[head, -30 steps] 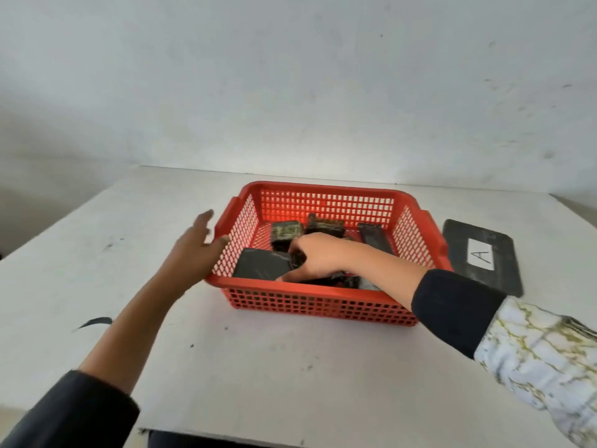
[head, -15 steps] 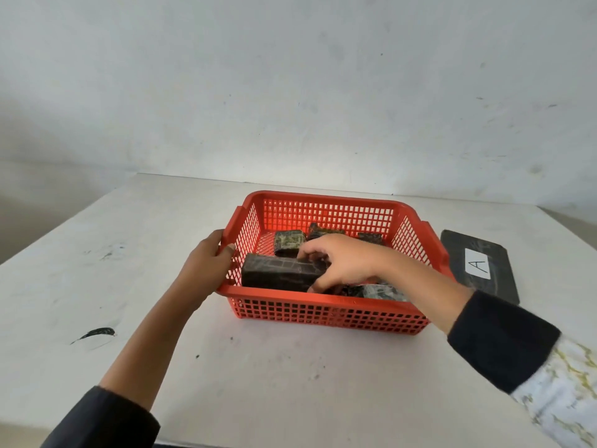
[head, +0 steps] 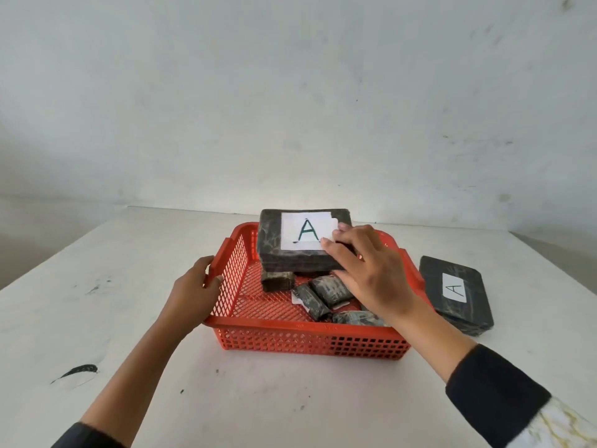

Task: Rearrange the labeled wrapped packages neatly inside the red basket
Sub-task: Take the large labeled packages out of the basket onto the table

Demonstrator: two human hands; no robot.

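Note:
The red basket stands mid-table. My right hand grips a large dark wrapped package by its right end and holds it above the basket, its white "A" label facing me. My left hand clasps the basket's left rim. Inside the basket lie several small dark wrapped packages, one blocky one toward the back. A second large "A" package lies flat on the table right of the basket.
The white table runs back to a pale wall. A black smear marks the table at the near left. The table's left edge falls away beside it.
My right hand has lifted the large package out of the basket and turned its "A" label up toward me. My left hand has closed on the basket's left rim.

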